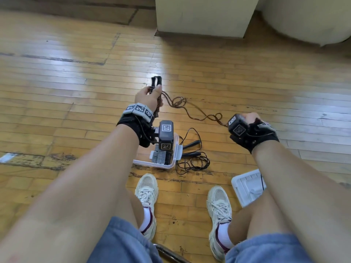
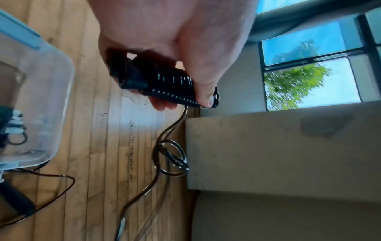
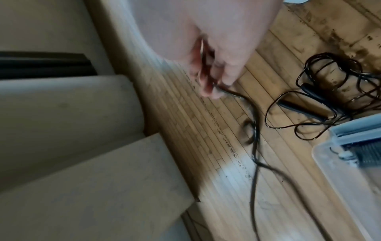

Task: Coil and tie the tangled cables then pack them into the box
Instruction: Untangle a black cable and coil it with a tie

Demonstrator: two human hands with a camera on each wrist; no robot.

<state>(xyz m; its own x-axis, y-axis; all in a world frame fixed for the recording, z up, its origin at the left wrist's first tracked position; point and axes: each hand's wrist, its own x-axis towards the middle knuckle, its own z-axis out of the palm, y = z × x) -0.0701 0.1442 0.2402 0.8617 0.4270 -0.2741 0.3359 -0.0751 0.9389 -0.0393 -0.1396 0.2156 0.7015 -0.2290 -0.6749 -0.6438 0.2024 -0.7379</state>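
My left hand (image 1: 152,93) (image 2: 201,91) grips a black bundle (image 1: 156,80) (image 2: 164,84), with dark cable wound tightly round it. From it a loose, kinked brown-black cable (image 1: 191,111) (image 2: 164,146) (image 3: 253,114) hangs across to my right hand (image 1: 248,118) (image 3: 218,88), which pinches it between thumb and fingers. Below on the floor stands a clear plastic box (image 1: 152,165) (image 2: 51,81) (image 3: 350,171) with coiled cables (image 1: 161,156) inside. A tangled black cable (image 1: 191,158) (image 3: 329,97) with two black handles lies right of the box.
The box's white lid (image 1: 247,186) lies on the wooden floor by my right shoe. A beige cabinet base (image 1: 201,16) and a rounded beige object (image 1: 303,16) stand at the back. A metal chair leg (image 1: 167,251) shows between my legs.
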